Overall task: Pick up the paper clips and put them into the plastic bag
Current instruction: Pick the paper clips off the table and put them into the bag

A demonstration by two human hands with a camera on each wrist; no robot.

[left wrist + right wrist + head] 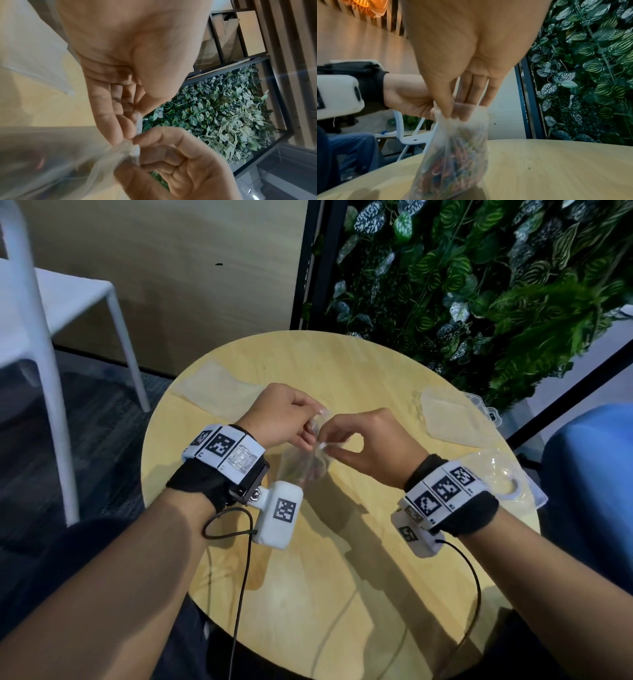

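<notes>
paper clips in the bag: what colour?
Mixed: red, blue, yellow and green paper clips inside the clear plastic bag; right wrist view.

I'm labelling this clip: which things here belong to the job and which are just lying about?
In the job:
- plastic bag, top pinched by left hand and right hand
- paper clips inside it

Lying about:
- flat clear bags on the table
- clear packaging
- white chair

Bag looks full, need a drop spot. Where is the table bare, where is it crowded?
Bare: the near half of the table, between the forearms and the near edge, crossed only by wrist cables. Also the far middle strip between the flat bag and the flat bag on the right. Crowded: the right edge, with clear plastic packaging.
</notes>
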